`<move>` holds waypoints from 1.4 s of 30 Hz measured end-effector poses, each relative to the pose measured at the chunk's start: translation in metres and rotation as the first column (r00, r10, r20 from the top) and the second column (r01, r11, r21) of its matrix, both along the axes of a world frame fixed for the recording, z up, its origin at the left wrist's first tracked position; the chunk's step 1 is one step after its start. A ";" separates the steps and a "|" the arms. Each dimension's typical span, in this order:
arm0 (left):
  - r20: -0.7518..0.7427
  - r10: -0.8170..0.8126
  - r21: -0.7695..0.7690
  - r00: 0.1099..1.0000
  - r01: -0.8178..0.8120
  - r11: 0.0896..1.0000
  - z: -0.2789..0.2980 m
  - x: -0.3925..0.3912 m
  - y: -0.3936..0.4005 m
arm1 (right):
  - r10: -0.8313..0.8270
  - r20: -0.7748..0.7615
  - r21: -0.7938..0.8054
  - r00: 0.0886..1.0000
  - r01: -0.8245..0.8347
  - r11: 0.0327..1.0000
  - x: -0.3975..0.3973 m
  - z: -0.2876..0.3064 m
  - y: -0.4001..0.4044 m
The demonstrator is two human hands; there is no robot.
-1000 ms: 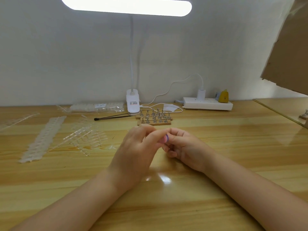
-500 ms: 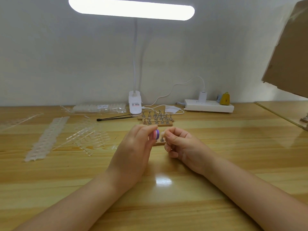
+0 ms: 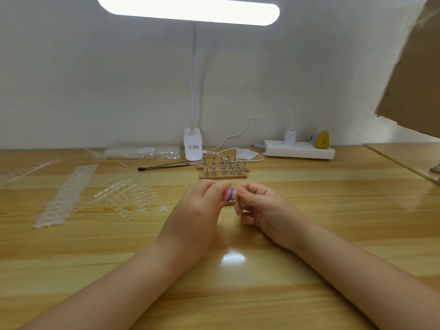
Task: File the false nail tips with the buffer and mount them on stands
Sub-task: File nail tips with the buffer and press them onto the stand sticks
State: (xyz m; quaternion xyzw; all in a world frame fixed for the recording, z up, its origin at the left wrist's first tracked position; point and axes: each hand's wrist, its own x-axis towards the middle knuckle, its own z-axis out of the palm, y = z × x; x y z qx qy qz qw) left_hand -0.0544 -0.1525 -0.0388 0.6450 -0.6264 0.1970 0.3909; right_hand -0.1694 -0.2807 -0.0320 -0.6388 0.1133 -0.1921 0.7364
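My left hand [image 3: 197,210] grips a small purple and pink buffer block [image 3: 227,194] between thumb and fingers at the table's middle. My right hand [image 3: 259,208] pinches a clear false nail tip [image 3: 234,194] right against the buffer; the tip is tiny and mostly hidden by the fingers. Behind the hands, wooden bases carry several small metal nail stands [image 3: 223,169]. A sliver of another wooden base [image 3: 230,202] shows under the hands. Strips of clear nail tips [image 3: 64,194] lie to the left, with loose sprues [image 3: 126,194] beside them.
A clip lamp [image 3: 193,148] stands at the back wall, its lit head overhead. A white power strip [image 3: 298,152] with a plugged charger lies at the back right. A black thin tool [image 3: 164,166] and a bag of tips [image 3: 142,152] lie behind. Cardboard [image 3: 414,75] hangs at the right.
My hands stay together at the table's middle. The buffer has turned in my left hand so its purple and pink end shows more, pressed closer to the tip in my right fingers.
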 end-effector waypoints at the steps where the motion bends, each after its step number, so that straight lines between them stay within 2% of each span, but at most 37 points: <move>1: -0.018 0.017 0.017 1.000 -0.017 1.000 -0.001 0.001 0.001 | 0.002 0.005 0.005 1.000 -0.002 1.000 0.000 0.000 0.000; 5: 0.008 -0.050 -0.086 0.999 0.051 0.995 0.004 0.002 0.002 | -0.025 0.006 -0.047 1.000 0.025 0.999 0.002 -0.003 0.000; 8: 0.045 -0.047 -0.044 0.998 0.049 0.998 0.003 0.001 0.001 | -0.022 0.035 -0.030 0.999 0.024 0.999 0.001 -0.004 -0.001; 10: 0.006 -0.015 -0.002 1.000 0.015 1.000 0.001 0.004 0.001 | -0.015 0.047 -0.016 0.999 0.016 1.000 0.001 -0.003 -0.001; 14: -0.027 -0.082 -0.096 0.996 0.079 0.992 0.004 0.005 0.003 | -0.010 0.029 -0.072 1.000 0.012 0.997 0.001 -0.003 0.000; 16: -0.026 -0.124 -0.060 0.992 0.122 0.991 0.003 0.005 0.001 | -0.012 0.035 -0.063 0.999 0.014 0.998 0.001 -0.003 0.000; 19: -0.084 -0.086 0.015 0.993 0.088 0.996 -0.001 0.008 0.001 | -0.024 0.041 -0.029 0.999 0.025 0.999 0.000 -0.002 -0.001; 23: -0.040 -0.093 -0.088 0.995 0.089 0.992 0.002 0.008 0.001 | -0.033 0.042 -0.028 0.999 0.034 0.999 0.001 -0.003 -0.001; 25: 0.002 -0.111 -0.081 0.994 0.111 0.991 0.001 0.006 0.000 | -0.041 0.041 -0.025 0.998 0.042 0.999 0.001 -0.003 0.000; 29: -0.052 -0.005 -0.008 0.999 0.005 1.000 -0.004 0.007 0.000 | -0.063 0.043 -0.002 0.997 0.063 0.998 0.000 -0.002 0.001; 31: -0.044 -0.021 -0.076 0.999 0.018 0.997 -0.001 0.009 0.001 | -0.091 0.048 0.005 0.995 0.091 0.996 0.001 -0.002 0.001; 33: 0.003 -0.052 -0.148 0.999 0.052 0.988 0.001 0.006 0.002 | -0.122 0.062 0.027 0.991 0.121 0.992 0.002 -0.001 0.002; 37: 0.163 -0.019 -0.146 0.986 0.043 0.988 0.003 0.005 0.005 | -0.086 0.078 0.117 0.993 0.076 0.990 0.004 0.000 0.009; 42: 0.147 0.082 -0.096 0.986 -0.068 0.993 0.002 0.009 0.005 | -0.067 -0.002 0.216 0.998 0.066 0.974 0.004 0.002 0.009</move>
